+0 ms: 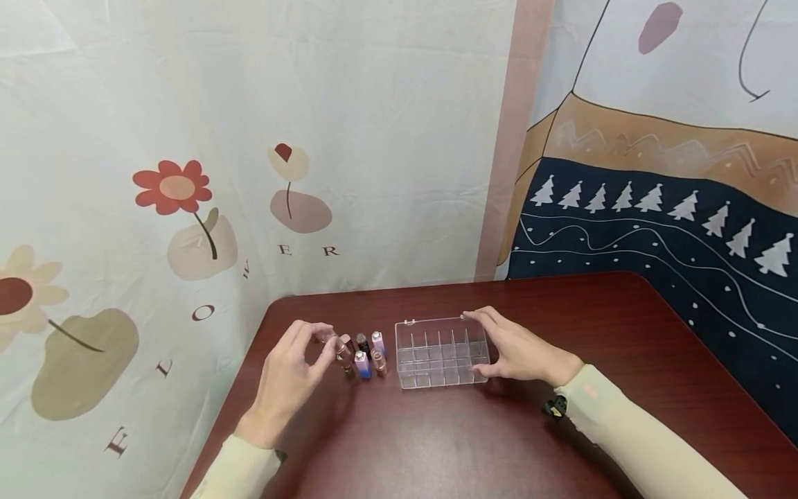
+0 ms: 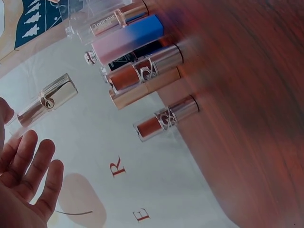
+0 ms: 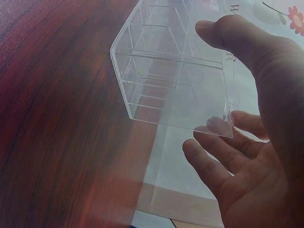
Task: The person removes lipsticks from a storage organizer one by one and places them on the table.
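Observation:
In the head view my left hand (image 1: 289, 374) is raised just left of a small group of lip products. Its thumb and fingertips pinch the clear end of a lipstick tube (image 2: 47, 102), which has a shiny gold part and hangs tilted above the table. My right hand (image 1: 520, 350) holds the right end of a clear plastic organizer box (image 1: 442, 380), thumb along the near side and fingers at the far corner. Inside the box are rows of small compartments. Through its wall a fingertip (image 3: 218, 124) shows in the right wrist view.
Between left hand and box stand a pink-and-blue lipstick (image 1: 362, 365), a second pink one (image 1: 377, 341), a rose-gold tube (image 1: 379, 362), a dark tube (image 1: 363, 342) and lip gloss tubes (image 2: 166, 124). The red-brown wooden table (image 1: 399, 443) meets a printed cloth backdrop (image 1: 386, 138) behind.

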A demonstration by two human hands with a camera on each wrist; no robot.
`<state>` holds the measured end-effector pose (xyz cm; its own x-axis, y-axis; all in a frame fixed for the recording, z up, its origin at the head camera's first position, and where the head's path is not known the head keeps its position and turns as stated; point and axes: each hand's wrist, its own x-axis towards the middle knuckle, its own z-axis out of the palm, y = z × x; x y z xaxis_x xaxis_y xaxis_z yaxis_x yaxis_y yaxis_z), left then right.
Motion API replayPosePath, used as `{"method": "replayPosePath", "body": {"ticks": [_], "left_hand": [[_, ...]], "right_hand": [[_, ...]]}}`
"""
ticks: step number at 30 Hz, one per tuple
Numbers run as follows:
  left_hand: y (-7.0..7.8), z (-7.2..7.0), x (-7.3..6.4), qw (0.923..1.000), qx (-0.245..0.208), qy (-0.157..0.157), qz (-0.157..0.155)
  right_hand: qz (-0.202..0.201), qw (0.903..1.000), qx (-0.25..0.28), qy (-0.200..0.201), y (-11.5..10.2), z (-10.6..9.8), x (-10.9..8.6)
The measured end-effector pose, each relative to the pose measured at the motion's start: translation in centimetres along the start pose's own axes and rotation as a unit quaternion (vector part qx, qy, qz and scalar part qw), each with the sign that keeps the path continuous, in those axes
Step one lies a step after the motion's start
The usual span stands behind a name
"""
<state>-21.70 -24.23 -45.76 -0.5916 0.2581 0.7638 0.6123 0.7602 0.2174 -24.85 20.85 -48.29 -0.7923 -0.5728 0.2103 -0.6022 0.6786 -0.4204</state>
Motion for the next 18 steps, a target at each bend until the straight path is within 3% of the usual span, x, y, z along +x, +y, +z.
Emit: {"method": "replayPosePath", "body": {"ticks": [18], "left_hand": [[-1.9,-1.8,-1.7,0.9989,0.033,0.009,-0.033]], "right_hand": [[-0.006,1.0,-0.002,0.001,0.1,0.0,0.1]]}}
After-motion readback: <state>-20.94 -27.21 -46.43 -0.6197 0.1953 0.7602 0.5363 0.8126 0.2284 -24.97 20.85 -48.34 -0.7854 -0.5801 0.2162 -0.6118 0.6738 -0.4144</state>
